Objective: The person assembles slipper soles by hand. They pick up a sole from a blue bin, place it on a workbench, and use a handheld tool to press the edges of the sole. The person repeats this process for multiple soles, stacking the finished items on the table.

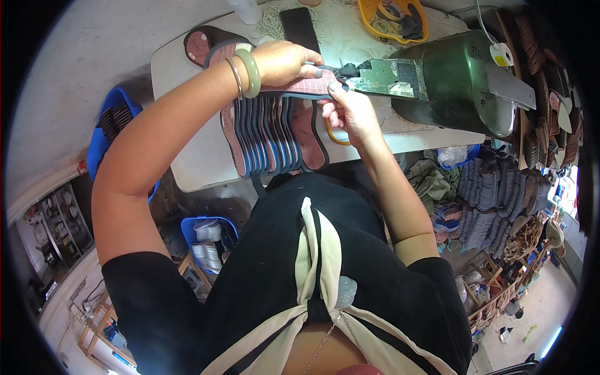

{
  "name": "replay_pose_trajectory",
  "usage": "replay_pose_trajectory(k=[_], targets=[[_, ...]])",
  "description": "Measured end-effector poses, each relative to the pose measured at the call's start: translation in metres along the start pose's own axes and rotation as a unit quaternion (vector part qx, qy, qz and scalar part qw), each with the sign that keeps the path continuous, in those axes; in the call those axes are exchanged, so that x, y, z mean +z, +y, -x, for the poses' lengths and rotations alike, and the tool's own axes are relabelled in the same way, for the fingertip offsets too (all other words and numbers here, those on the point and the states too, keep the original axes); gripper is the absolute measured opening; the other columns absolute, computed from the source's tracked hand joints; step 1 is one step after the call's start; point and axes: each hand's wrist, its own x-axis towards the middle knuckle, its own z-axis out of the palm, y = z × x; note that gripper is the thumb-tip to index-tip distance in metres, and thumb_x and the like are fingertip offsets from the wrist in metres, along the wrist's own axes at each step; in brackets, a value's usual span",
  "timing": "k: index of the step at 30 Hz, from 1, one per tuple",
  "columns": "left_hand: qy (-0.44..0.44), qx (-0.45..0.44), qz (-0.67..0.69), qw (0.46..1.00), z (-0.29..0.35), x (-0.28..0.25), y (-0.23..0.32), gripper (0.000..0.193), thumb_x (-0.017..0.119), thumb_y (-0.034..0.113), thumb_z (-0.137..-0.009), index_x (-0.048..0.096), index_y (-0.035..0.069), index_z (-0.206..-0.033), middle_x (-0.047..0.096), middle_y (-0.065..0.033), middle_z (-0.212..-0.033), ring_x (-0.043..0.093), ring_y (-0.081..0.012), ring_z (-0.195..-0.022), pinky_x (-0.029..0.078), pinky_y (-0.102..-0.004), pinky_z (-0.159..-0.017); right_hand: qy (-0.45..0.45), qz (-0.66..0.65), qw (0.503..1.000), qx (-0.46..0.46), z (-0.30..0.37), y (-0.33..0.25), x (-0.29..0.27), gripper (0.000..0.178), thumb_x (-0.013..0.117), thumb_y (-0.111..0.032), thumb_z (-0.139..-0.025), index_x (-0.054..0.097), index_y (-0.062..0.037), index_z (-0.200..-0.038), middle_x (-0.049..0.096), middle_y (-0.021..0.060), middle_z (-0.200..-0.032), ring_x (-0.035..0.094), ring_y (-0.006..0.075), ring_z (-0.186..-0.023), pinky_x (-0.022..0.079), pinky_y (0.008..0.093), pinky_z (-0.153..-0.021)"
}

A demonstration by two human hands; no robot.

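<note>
A pink insole (299, 87) with a dark edge lies at the working end of a green sewing machine (450, 81). My left hand (289, 64) reaches over it from the left, its fingers bent onto the far edge close to the machine's needle area (350, 71). My right hand (351, 111) pinches the near edge of the same insole between thumb and fingers, just in front of the machine. Under and below my hands, a row of overlapping pink insoles (310, 139) with dark and blue edges spreads across the white table (197, 153).
Further insoles (197, 48) lie at the far left. A black phone (300, 28), tangled pale cord (270, 25) and a yellow basket (375, 30) sit along the back. Blue bins (185, 226) stand below left. Stacked shoe parts (494, 187) fill the right side.
</note>
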Motion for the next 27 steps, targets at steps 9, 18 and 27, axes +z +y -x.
replay_pose_trajectory(k=[9, 18, 27], targets=[[0.055, -0.098, 0.067, 0.991, 0.016, 0.022, 0.019, 0.047, 0.052, 0.036, -0.094, 0.053, 0.007, -0.131, 0.061, -0.0222, -0.119, 0.058, -0.0362, -0.111, 0.045, -0.0384, -0.094, 0.018, 0.08, 0.995, -0.053, 0.007, -0.007, -0.007, 0.03, 0.057, -0.028, -0.094, 0.066, 0.0002, -0.089, 0.069, 0.0073, -0.077, 0.061, 0.0083, -0.055, 0.036, 0.0184, -0.045], [0.03, -0.189, 0.212, 0.958, 0.016, 0.037, 0.038, 0.061, 0.057, 0.034, -0.093, 0.038, -0.004, -0.137, 0.067, -0.0185, -0.079, 0.068, -0.0236, -0.069, 0.053, -0.0325, -0.065, -0.028, 0.009, 0.998, -0.057, 0.059, 0.044, -0.005, 0.038, 0.062, -0.033, -0.09, 0.063, 0.002, -0.104, 0.067, 0.0065, -0.094, 0.065, 0.0138, -0.081, 0.05, 0.0276, -0.069], [0.125, -0.227, 0.216, 0.941, 0.003, 0.046, 0.035, 0.066, 0.059, 0.037, -0.091, 0.036, -0.008, -0.133, 0.062, -0.0093, -0.063, 0.062, -0.0176, -0.054, 0.049, -0.0301, -0.056, -0.135, -0.099, 0.983, 0.077, 0.112, 0.055, 0.009, 0.036, 0.059, -0.029, -0.089, 0.058, 0.0043, -0.104, 0.064, 0.0129, -0.075, 0.063, 0.0202, -0.065, 0.051, 0.0294, -0.065]])
